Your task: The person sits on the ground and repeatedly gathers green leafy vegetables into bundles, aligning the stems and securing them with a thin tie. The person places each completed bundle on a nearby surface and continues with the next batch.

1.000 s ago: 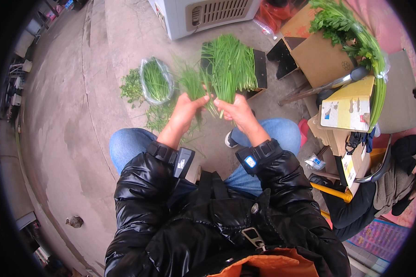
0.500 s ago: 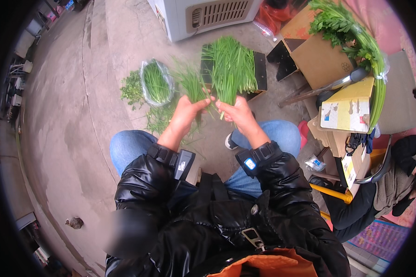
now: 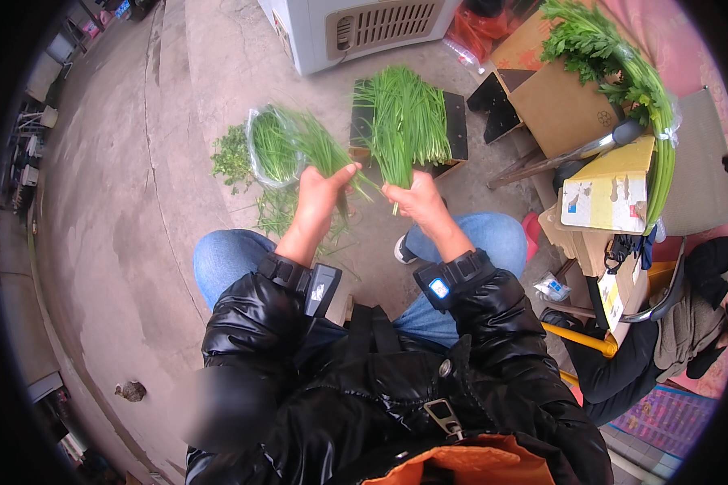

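My left hand (image 3: 323, 194) is closed round a small bunch of garlic chives (image 3: 322, 147), its blurred leaves fanning up and to the left. Beside it, my right hand (image 3: 419, 199) grips the stem ends of a few chives (image 3: 395, 171) whose leaves run up in front of a larger heap of chives (image 3: 412, 109). That heap lies across a low box with black sides (image 3: 456, 121). Just beyond my left hand, a clear plastic bag (image 3: 253, 158) of chives stands on the ground. Loose green scraps (image 3: 277, 212) are scattered below the bag.
Leafy herbs (image 3: 230, 158) lie left of the bag. A white appliance with a vent (image 3: 364, 32) stands ahead. At right are cardboard boxes (image 3: 558, 105), a celery bunch (image 3: 663, 158), a chair and a seated person (image 3: 623, 364). Concrete floor (image 3: 97, 242) stretches left.
My left hand has shifted slightly left, and its chives have swung left over the edge of the bag. My right hand stays almost in place, still holding its stems.
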Demonstrator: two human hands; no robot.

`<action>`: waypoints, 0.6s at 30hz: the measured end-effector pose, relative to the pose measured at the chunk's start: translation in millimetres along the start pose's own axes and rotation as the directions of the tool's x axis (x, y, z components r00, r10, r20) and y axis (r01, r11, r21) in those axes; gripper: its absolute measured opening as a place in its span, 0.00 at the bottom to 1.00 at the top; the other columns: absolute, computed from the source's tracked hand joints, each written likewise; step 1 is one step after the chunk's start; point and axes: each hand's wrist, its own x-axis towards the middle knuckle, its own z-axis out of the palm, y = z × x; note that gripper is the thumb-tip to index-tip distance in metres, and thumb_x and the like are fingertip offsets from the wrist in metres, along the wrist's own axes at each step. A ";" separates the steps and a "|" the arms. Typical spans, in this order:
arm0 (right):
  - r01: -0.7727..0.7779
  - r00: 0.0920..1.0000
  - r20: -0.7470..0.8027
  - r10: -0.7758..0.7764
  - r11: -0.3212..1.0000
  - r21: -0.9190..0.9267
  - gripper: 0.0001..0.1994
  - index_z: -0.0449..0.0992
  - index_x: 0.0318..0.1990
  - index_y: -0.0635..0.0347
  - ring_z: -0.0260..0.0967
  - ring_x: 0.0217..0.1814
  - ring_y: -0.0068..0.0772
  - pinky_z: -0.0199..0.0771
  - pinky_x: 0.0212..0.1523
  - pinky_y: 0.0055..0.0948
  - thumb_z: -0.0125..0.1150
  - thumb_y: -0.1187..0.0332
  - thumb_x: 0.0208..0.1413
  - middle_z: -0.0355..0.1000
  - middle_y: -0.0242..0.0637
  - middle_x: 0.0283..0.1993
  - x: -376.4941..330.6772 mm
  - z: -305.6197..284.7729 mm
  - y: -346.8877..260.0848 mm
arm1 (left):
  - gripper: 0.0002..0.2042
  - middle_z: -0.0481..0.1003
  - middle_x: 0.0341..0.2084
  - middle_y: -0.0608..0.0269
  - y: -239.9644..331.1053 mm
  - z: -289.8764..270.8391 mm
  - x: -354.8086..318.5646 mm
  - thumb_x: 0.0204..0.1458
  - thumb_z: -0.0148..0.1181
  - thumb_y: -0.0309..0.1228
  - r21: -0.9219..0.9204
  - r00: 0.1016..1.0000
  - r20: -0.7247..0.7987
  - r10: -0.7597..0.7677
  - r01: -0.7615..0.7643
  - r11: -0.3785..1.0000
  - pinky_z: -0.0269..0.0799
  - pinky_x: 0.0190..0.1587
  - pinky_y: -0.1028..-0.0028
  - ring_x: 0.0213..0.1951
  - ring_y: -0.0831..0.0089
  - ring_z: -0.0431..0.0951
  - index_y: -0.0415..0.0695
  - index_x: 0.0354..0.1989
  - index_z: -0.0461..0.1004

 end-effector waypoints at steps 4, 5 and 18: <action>0.003 1.000 -0.015 -0.003 1.000 -0.018 0.05 0.71 0.29 0.61 0.55 0.15 0.13 0.54 0.15 0.16 0.60 0.70 0.48 0.65 0.27 0.21 -0.9 -0.6 0.0 | 0.07 0.71 0.21 0.66 -0.3 -2.0 -0.5 0.49 0.58 0.28 -0.040 0.999 -0.042 0.003 -0.005 0.999 0.63 0.16 0.77 0.21 0.79 0.67 0.37 0.34 0.77; 0.012 1.000 -0.017 -0.012 1.000 -0.017 0.05 0.71 0.28 0.61 0.55 0.15 0.13 0.54 0.15 0.16 0.60 0.70 0.48 0.65 0.27 0.21 -0.6 -1.1 0.3 | 0.07 0.71 0.22 0.66 0.1 -2.4 -0.1 0.49 0.58 0.27 -0.018 0.998 -0.070 0.006 -0.007 1.000 0.64 0.17 0.76 0.21 0.79 0.67 0.37 0.34 0.77; 0.135 0.985 -0.088 -0.147 0.983 -0.126 0.09 0.75 0.34 0.60 0.56 0.17 0.11 0.53 0.16 0.15 0.64 0.66 0.48 0.66 0.24 0.22 4.0 -3.1 10.9 | 0.12 0.76 0.34 0.62 6.8 -2.9 -1.3 0.50 0.54 0.24 -0.026 1.000 -0.014 0.005 -0.005 1.000 0.65 0.37 0.77 0.33 0.78 0.70 0.36 0.44 0.70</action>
